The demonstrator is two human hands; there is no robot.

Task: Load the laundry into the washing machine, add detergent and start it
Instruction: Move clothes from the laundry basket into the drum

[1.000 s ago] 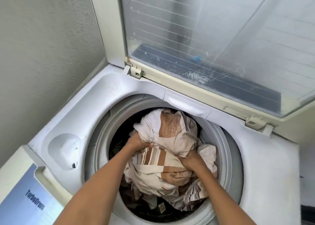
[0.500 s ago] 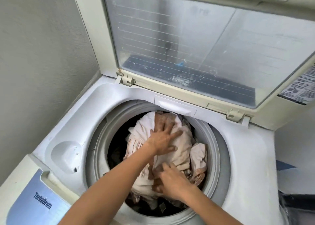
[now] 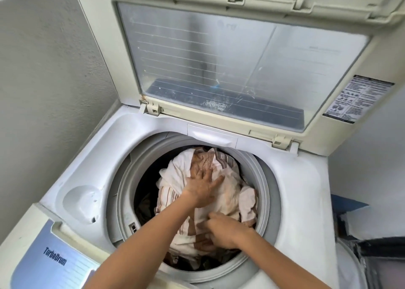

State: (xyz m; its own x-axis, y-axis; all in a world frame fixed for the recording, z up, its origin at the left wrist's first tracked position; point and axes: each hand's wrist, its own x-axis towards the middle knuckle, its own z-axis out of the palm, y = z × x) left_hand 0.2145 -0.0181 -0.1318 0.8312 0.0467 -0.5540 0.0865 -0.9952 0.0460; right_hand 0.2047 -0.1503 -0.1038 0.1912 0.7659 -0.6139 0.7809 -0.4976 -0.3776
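1. The laundry, a cream cloth with brown stripes, lies bunched inside the drum of the top-loading washing machine. It is heaped from the centre toward 1 o'clock and rises near rim level.
2. Handling, as judged: soft, limp and light. It will fold and trail rather than lift as one piece. It is best taken by a gathered fold, or pressed down with a flat palm. It is not fragile.
3. Left hand: at the drum centre, palm down on the heap, fingers straight and spread. It presses and holds nothing.
4. Right hand: at 5 o'clock in the drum, fingers bent into the cloth. Whether they pinch a fold cannot be told.
5. Dark garments show beneath the heap at 9 o'clock. Their kind and number cannot be made out.
6. The drum's depth and floor are hidden by the load.
7. The lid stands raised at 12 o'clock. Its label is too small to read.
8. The control panel at 7 o'clock is cut off by the frame, and no buttons are visible.
9. No detergent is in view.
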